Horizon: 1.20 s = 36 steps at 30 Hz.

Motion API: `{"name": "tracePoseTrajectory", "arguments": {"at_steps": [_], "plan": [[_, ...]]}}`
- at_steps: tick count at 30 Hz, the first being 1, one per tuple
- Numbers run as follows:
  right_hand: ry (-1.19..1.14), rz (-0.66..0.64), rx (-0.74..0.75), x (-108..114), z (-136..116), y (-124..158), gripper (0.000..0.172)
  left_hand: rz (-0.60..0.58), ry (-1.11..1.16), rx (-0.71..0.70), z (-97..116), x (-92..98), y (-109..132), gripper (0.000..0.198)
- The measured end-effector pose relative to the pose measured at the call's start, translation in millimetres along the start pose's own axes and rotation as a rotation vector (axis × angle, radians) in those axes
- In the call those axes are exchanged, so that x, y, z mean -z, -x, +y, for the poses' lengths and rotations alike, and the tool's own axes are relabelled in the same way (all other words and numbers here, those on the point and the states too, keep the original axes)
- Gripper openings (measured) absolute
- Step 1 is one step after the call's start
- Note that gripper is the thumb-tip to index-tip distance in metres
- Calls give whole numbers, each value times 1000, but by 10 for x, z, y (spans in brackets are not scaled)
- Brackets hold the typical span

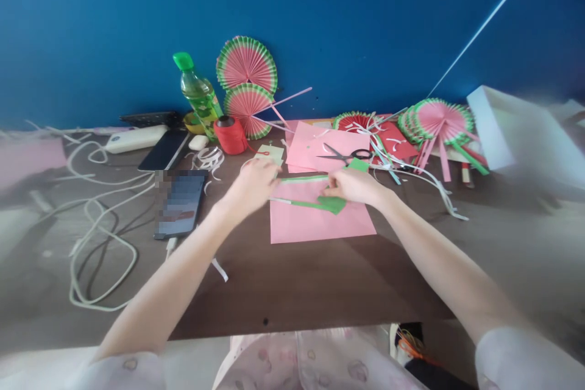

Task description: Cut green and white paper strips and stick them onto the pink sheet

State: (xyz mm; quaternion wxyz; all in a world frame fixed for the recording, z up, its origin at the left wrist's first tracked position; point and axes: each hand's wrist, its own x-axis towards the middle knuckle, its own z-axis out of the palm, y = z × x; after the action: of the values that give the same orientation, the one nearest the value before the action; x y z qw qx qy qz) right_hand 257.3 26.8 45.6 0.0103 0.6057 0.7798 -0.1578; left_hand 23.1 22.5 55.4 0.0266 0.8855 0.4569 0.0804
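Note:
A pink paper sheet (320, 228) lies on the desk with a narrow green-and-white strip (304, 179) along its far edge. At the strip's left end are the curled fingers of my left hand (259, 181); its fingertips are partly hidden. My right hand (351, 187) is closed at the other end, with green paper (333, 203) under and between its fingers. From that paper a thin green strip (301, 203) with a whitish tip runs left across the pink sheet. Black-handled scissors (343, 155) lie open on more pink sheets (311, 140) just beyond my hands.
Pleated pink-and-green fans (247, 64) lean on the blue wall beside a green-capped bottle (198, 94) and a red thread spool (230, 135). More fans (439, 122), paper scraps (445, 198) and a white box (498, 128) stand right. A phone (183, 201) and cables (105, 231) lie left.

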Motion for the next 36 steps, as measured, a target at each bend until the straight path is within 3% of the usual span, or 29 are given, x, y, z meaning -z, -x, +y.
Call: {"name": "tracePoseTrajectory", "arguments": {"at_steps": [4,8,15,25,31,36], "plan": [[40,1,-36,-103,40,33,38,-56,32,-118,437,-305,313,50],[37,-22,-77,-82,168,89,39,-114,-34,-68,537,-551,482,55],[2,-72,-114,-39,444,193,41,-153,-59,-89,392,-406,623,55],[-89,-67,-95,-47,508,218,37,-131,-36,60,569,-466,493,59],[-544,34,-16,125,441,276,19,-39,5,90,578,-487,464,56],[-1164,194,33,184,167,290,20,104,292,133,412,-257,262,35]]}}
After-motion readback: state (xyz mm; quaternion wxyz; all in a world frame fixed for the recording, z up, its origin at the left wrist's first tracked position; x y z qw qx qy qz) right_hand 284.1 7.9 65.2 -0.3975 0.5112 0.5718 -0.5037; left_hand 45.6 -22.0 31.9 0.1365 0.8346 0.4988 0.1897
